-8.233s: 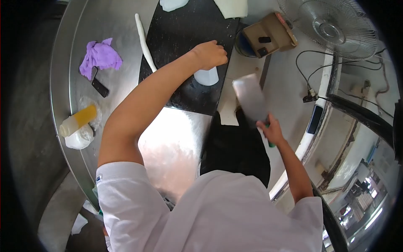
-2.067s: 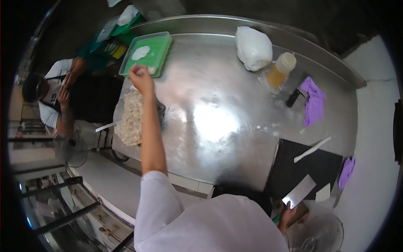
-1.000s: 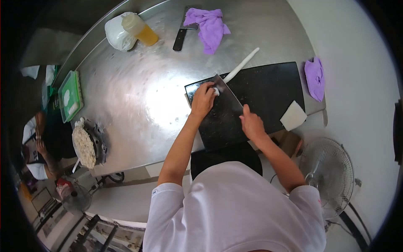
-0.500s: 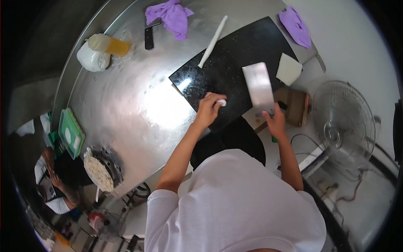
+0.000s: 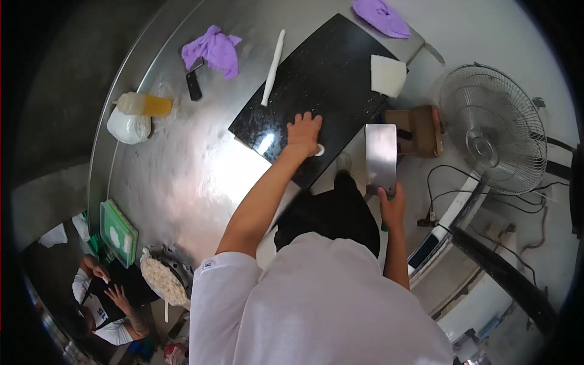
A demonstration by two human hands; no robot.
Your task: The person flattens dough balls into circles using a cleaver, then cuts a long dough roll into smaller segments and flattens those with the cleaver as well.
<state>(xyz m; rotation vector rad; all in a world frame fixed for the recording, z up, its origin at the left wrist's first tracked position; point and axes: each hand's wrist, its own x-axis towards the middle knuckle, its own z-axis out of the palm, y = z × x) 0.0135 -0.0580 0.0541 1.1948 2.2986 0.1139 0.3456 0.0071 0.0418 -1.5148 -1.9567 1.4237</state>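
Note:
My left hand [image 5: 303, 135] lies flat, fingers spread, on the black board [image 5: 328, 73]. A small white dough piece [image 5: 319, 149] shows at the heel of that hand, partly hidden beneath it. My right hand [image 5: 392, 204] grips the green handle of a wide cleaver [image 5: 381, 155], its blade upright beyond the board's near edge. On the board's left side rests a long white dough strip [image 5: 273, 68]. A white square block [image 5: 388, 76] sits at the board's right corner.
Purple cloths [image 5: 214, 50] [image 5: 382, 17], a black-handled tool [image 5: 193, 85] and a yellow bottle [image 5: 146, 105] lie around. A fan [image 5: 486, 134] stands right, near a cardboard box [image 5: 420, 131]. At lower left are a filling bowl [image 5: 163, 281], a green-lidded container [image 5: 118, 234] and a co-worker [image 5: 109, 298].
My left hand has gone from curled around the dough piece to flat with spread fingers. The cleaver has moved off the board toward me. The camera view has shifted.

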